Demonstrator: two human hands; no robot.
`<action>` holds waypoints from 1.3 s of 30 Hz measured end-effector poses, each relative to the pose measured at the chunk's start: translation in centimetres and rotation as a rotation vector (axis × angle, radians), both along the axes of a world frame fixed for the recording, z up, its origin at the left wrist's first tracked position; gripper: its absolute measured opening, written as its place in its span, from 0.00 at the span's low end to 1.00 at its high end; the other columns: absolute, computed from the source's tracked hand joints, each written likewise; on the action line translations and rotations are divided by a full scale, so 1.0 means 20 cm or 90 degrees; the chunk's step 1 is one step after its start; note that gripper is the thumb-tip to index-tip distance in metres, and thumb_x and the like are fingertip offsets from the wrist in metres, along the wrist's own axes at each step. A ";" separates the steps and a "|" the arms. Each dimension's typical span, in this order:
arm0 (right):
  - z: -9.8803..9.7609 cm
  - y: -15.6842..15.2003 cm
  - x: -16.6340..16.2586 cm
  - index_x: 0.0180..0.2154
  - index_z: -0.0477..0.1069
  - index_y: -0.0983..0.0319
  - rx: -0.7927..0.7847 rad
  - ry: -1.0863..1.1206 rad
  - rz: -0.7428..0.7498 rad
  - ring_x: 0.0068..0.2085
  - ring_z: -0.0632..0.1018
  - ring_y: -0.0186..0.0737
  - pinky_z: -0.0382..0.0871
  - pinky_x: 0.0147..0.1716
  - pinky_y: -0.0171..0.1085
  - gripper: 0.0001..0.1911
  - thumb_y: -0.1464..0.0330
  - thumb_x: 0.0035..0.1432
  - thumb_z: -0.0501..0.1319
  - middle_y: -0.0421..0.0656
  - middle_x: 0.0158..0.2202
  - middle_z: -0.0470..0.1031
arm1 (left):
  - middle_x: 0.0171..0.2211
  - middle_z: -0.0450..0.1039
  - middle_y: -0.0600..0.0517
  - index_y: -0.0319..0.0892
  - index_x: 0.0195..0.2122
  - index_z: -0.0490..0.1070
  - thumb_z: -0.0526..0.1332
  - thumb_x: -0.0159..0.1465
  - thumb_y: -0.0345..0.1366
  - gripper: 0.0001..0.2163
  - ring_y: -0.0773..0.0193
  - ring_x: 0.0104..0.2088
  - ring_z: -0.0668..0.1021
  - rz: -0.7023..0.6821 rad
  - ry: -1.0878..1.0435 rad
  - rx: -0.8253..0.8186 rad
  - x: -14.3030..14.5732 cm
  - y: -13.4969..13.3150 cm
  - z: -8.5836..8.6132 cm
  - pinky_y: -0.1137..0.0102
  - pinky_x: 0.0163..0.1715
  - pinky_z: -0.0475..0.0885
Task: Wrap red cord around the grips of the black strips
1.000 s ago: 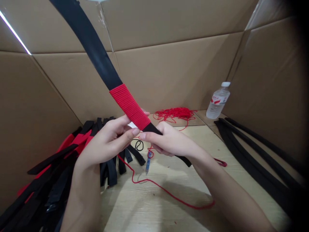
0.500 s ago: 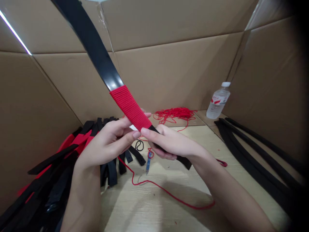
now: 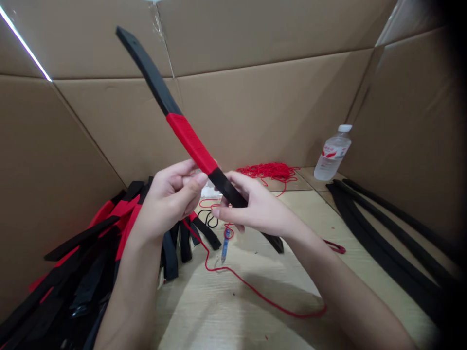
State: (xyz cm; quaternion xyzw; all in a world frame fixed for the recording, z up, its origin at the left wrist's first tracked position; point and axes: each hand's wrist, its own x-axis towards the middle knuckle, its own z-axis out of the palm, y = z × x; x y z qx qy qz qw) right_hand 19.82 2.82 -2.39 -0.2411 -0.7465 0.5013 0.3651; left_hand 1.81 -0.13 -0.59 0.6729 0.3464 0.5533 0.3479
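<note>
I hold a long black curved strip (image 3: 146, 65) slanted up to the left, with a band of red cord wrapping (image 3: 189, 142) around its middle. My left hand (image 3: 170, 199) pinches at the lower end of the wrapping, fingers closed. My right hand (image 3: 255, 209) grips the black part of the strip just below the wrapping. A loose red cord (image 3: 255, 291) trails from my hands down across the wooden table (image 3: 226, 316).
A pile of black and red strips (image 3: 73, 257) lies at the left. Long black strips (image 3: 386, 243) lie at the right. A water bottle (image 3: 332, 153) and a tangle of red cord (image 3: 268, 171) sit at the back. A small blue tool (image 3: 225, 245) lies on the table. Cardboard walls surround everything.
The strip has been turned edge-on and pushed away, so its far tip now shows and the wrapping looks narrower. Both hands rose slightly with it.
</note>
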 end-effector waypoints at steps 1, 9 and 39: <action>-0.01 0.00 -0.01 0.40 0.65 0.60 0.069 -0.003 -0.074 0.25 0.74 0.31 0.67 0.23 0.31 0.16 0.68 0.52 0.68 0.35 0.29 0.71 | 0.13 0.53 0.61 0.42 0.41 0.77 0.63 0.64 0.37 0.08 0.76 0.13 0.54 0.032 -0.016 0.013 0.00 0.01 0.00 0.79 0.10 0.49; -0.05 0.01 -0.01 0.38 0.78 0.61 0.557 -0.117 -0.521 0.29 0.73 0.34 0.58 0.28 0.35 0.10 0.62 0.63 0.62 0.40 0.30 0.76 | 0.12 0.53 0.61 0.41 0.28 0.72 0.66 0.62 0.36 0.07 0.76 0.12 0.54 0.171 -0.098 0.060 0.01 0.02 0.01 0.76 0.10 0.50; 0.00 0.03 -0.01 0.22 0.67 0.64 -0.031 0.083 -0.134 0.15 0.58 0.25 0.49 0.15 0.29 0.25 0.51 0.62 0.57 0.33 0.14 0.58 | 0.12 0.60 0.61 0.42 0.45 0.80 0.66 0.59 0.32 0.12 0.75 0.13 0.58 0.275 -0.130 0.110 0.09 -0.01 -0.03 0.76 0.11 0.53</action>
